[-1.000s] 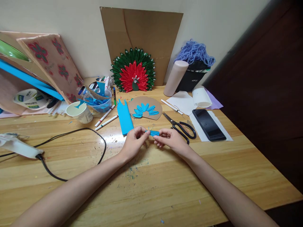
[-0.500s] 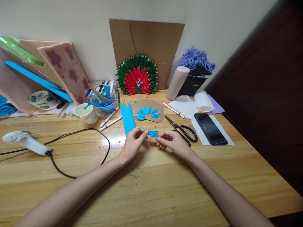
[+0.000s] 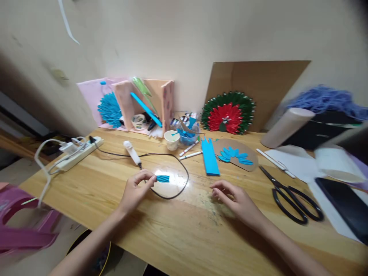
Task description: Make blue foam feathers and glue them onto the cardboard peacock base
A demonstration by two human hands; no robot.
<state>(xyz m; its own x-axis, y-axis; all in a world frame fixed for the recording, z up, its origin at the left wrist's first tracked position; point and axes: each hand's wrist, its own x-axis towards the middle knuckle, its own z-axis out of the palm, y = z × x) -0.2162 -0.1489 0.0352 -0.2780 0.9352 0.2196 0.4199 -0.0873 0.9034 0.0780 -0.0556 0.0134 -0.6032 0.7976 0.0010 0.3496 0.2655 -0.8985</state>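
Between thumb and fingers, my left hand (image 3: 138, 188) pinches one end of a small pleated blue paper piece (image 3: 163, 178), just in front of the white glue gun (image 3: 132, 153). My right hand (image 3: 231, 196) hovers over the table with fingers curled apart and nothing visible in them. Beyond it lies a blue paper strip (image 3: 211, 159) with a jagged far end. Blue petals (image 3: 234, 154) form an arc on a rounded cardboard piece (image 3: 253, 157). Black-handled scissors (image 3: 290, 193) lie to the right of my right hand.
A black cord (image 3: 184, 168) loops across the table (image 3: 172, 237). Behind are a paper cup (image 3: 172, 141), a plastic tub (image 3: 189, 138), markers (image 3: 191, 155) and a red-green paper peacock (image 3: 227, 115). A phone (image 3: 342, 203) lies right; a power strip (image 3: 79, 155) sits left.
The view has swung left, bringing the power strip and a pink stool into sight. My left hand has carried the pleated piece left toward the glue gun, away from my right hand.
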